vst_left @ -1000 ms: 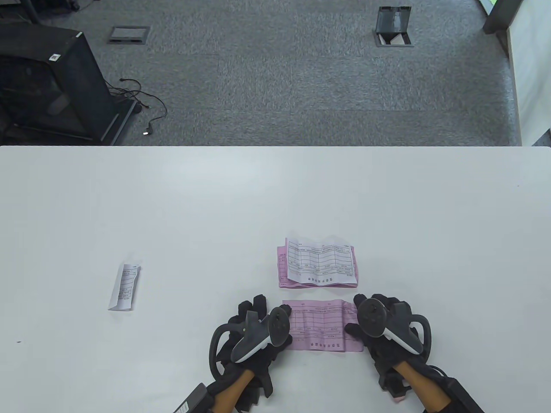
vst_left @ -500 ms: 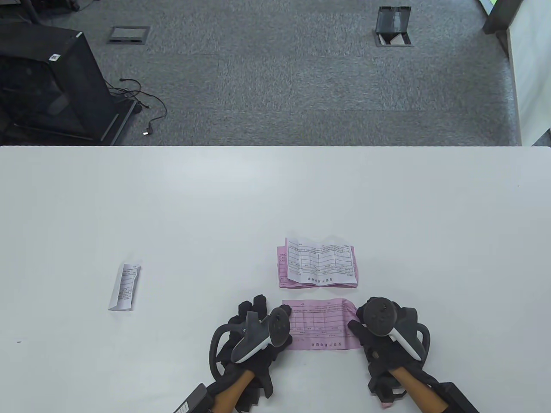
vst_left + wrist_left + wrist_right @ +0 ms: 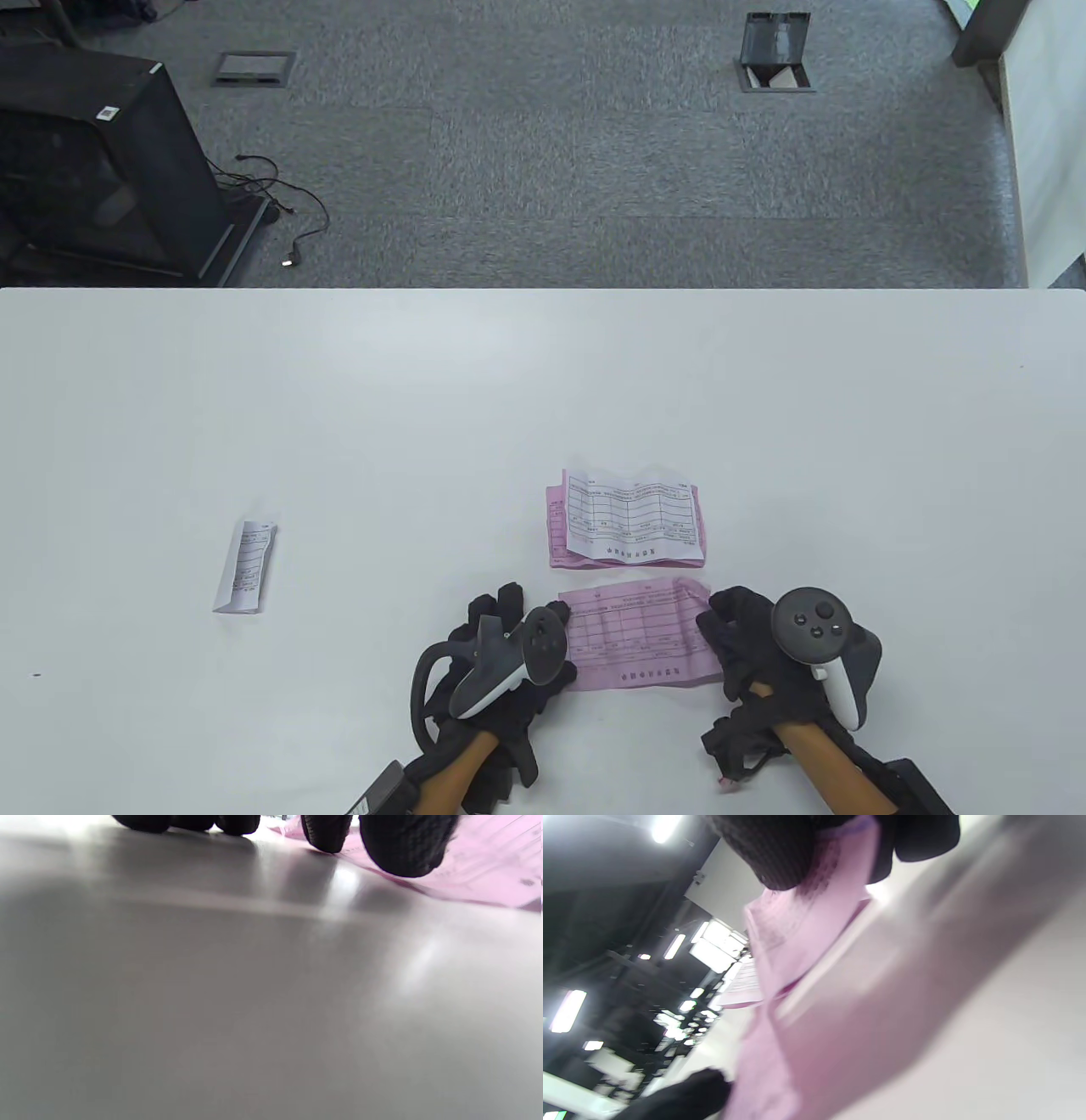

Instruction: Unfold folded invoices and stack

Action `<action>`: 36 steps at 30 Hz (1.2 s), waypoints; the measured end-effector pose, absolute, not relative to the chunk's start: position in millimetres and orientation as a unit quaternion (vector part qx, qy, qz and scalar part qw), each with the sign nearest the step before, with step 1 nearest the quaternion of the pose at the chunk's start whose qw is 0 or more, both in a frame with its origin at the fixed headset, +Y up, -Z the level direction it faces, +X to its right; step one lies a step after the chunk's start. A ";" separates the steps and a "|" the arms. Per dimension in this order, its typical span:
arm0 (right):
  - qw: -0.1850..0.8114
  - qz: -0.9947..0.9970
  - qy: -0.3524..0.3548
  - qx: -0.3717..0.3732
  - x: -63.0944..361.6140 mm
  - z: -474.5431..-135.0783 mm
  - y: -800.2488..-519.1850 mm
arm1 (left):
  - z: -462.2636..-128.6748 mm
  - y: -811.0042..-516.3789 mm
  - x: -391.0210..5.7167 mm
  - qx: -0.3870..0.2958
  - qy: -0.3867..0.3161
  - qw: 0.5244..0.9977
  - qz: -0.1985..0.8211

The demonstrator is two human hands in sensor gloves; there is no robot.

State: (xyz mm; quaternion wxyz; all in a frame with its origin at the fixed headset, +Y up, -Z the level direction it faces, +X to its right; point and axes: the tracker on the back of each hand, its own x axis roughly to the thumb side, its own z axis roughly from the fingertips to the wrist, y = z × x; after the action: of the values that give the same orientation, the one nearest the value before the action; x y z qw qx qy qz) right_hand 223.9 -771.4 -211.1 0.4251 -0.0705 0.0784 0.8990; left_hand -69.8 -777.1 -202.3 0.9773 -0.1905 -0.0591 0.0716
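two opened invoices sit stacked (image 3: 626,526) at mid-tabletop (image 3: 424,407); a folded invoice (image 3: 244,565) waits at 9 o'clock. we have the pink invoice (image 3: 638,641) spread at 6 o'clock. our right hand (image 3: 764,654) pinches its right edge, lifting it; our left hand (image 3: 501,654) presses flat fingers (image 3: 403,849) on its left edge.

Print on the unfolded pink paper invoice (image 3: 638,635) is too small to read; black-gloved hands cover both its ends, and the right wrist view blurs it.
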 end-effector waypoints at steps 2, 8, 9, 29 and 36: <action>0.462 0.882 0.079 -0.044 220.3 -209.6 -763.3 | -202.7 -772.8 -77.4 -0.179 -0.052 0.975 0.124; 0.568 0.817 0.063 0.074 203.5 -202.7 -726.3 | -201.5 -757.5 -109.0 -0.163 -0.050 0.929 0.329; 0.580 0.806 0.063 0.097 200.8 -201.0 -719.5 | -201.3 -755.9 -112.9 -0.156 -0.052 0.920 0.355; 0.615 0.780 0.004 0.118 215.7 -211.1 -709.8 | -195.8 -742.4 -121.8 0.034 -0.088 0.810 0.579; 0.548 0.835 -0.012 0.049 226.9 -222.3 -727.4 | -208.6 -743.5 -115.0 -0.008 -0.056 0.847 0.529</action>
State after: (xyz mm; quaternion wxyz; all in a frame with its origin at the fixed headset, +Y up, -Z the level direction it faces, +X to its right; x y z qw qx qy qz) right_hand 226.9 -727.4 -222.3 0.5485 0.0490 -0.0124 0.8347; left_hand -115.0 -743.5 -208.6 0.8468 -0.0081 -0.0556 0.5290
